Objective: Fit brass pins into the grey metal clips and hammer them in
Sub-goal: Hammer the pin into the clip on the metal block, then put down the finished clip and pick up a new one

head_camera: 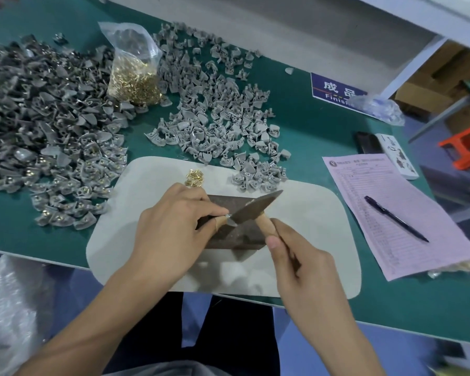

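Grey metal clip [231,217] is pinched by left hand [174,226] on dark rough block [228,234], at surface's near edge. Wooden-handled hammer [258,210] is gripped by right hand [296,267]. Blue sign [337,89] is marked "成品".

The tabletop [310,126] is teal green, with a pale beige mat [147,185] on it. Grey clips [217,115] lie in heaps; gold brass pins [193,178] glint beside a dark brown block [228,234]. The form [391,213] is pink with printed lines, its pen [395,218] dark blue. A blue sign [334,89] carries white lettering.
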